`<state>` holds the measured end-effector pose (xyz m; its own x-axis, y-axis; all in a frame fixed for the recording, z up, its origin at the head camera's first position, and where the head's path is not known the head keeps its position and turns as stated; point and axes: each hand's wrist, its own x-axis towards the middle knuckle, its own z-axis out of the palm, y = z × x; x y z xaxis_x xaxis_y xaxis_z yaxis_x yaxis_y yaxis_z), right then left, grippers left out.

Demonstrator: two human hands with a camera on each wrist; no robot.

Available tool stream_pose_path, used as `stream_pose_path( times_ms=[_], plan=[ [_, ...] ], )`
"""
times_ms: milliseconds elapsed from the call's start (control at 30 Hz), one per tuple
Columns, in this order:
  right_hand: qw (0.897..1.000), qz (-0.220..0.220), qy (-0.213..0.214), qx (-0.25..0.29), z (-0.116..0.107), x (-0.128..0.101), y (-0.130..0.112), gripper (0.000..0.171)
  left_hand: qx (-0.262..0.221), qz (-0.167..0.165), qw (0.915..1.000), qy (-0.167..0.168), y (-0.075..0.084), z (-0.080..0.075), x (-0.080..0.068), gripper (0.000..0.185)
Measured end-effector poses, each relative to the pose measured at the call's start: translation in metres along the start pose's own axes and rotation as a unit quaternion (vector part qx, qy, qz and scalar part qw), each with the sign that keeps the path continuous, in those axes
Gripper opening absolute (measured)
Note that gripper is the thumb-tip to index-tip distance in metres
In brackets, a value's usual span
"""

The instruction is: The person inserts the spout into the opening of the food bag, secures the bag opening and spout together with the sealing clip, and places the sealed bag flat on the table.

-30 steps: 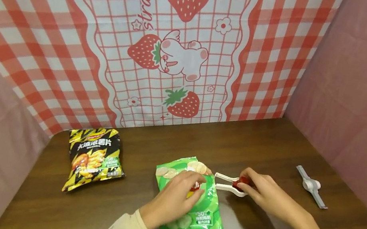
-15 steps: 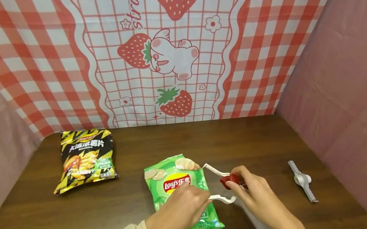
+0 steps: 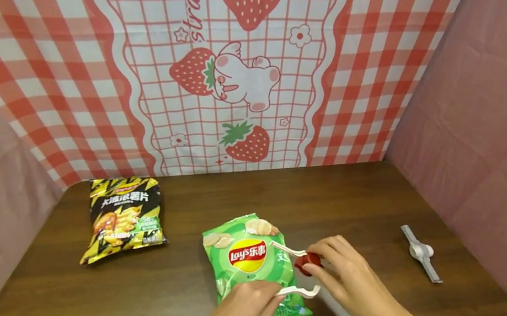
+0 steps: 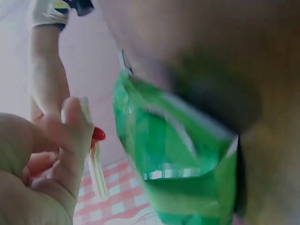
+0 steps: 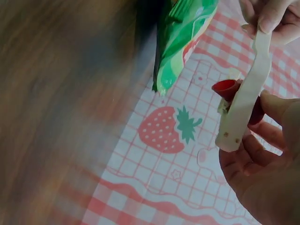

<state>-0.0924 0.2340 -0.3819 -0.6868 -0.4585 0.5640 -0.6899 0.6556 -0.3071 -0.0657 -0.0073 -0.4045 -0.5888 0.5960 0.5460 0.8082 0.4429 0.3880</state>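
Observation:
A white bag clip [image 3: 304, 291] with a red spout-like middle is held spread open over the right side of a green Lay's chip bag [image 3: 220, 264]. My left hand [image 3: 240, 312] pinches the end of its nearer white arm. At the red part, my right hand [image 3: 350, 283] grips the clip between thumb and fingers. The red piece [image 5: 226, 87] flares like a funnel in the right wrist view, beside the clip's white arm [image 5: 246, 103]. Lying flat on the table, the green bag is apart from the fingers in the left wrist view.
A black and yellow chip bag [image 3: 122, 217] lies at the back left of the brown table [image 3: 190, 293]. At the right rests a grey clip [image 3: 420, 253] with a round white cap. A strawberry-print cloth [image 3: 246, 78] hangs behind, with pink cloth at both sides.
My left hand has left the green bag's front and taken the clip's nearer arm. The clip's arms have spread apart. My right hand has shifted left, bringing the clip over the bag.

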Motion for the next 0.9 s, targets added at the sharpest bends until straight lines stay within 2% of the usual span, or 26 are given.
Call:
stream_pose_path(
  times_ms=[133,267,333,433,533,600,733,900],
  plan=[
    [0.999,-0.017,-0.014,0.024,0.005,0.001,-0.006,0.024,-0.022,-0.017,0.9996,0.009,0.002,0.003,-0.009,0.012],
    [0.999,-0.027,-0.016,0.028,0.012,0.004,-0.008,0.025,-0.036,-0.044,0.9984,-0.003,0.000,0.007,-0.015,0.014],
    [0.999,-0.035,-0.012,0.034,0.016,0.006,-0.006,0.026,-0.037,-0.061,0.9975,-0.004,-0.002,0.008,-0.016,0.014],
    [0.998,-0.045,-0.004,0.038,0.020,0.009,-0.003,0.027,-0.016,-0.066,0.9976,0.011,-0.006,0.010,-0.014,0.012],
    [0.998,-0.039,-0.006,0.042,0.022,0.012,0.000,0.027,0.020,-0.060,0.9977,0.023,-0.012,0.010,-0.011,0.012],
    [0.999,-0.030,-0.012,0.043,0.023,0.014,0.001,0.026,0.041,-0.060,0.9972,0.019,-0.016,0.009,-0.009,0.015],
    [0.998,-0.026,-0.008,0.053,0.023,0.019,0.003,0.026,0.066,-0.046,0.9967,-0.014,-0.018,0.004,-0.011,0.019],
    [0.995,-0.044,0.012,0.088,0.021,0.027,0.006,0.030,0.104,0.000,0.9927,-0.061,-0.014,0.001,-0.018,0.020]
  ],
)
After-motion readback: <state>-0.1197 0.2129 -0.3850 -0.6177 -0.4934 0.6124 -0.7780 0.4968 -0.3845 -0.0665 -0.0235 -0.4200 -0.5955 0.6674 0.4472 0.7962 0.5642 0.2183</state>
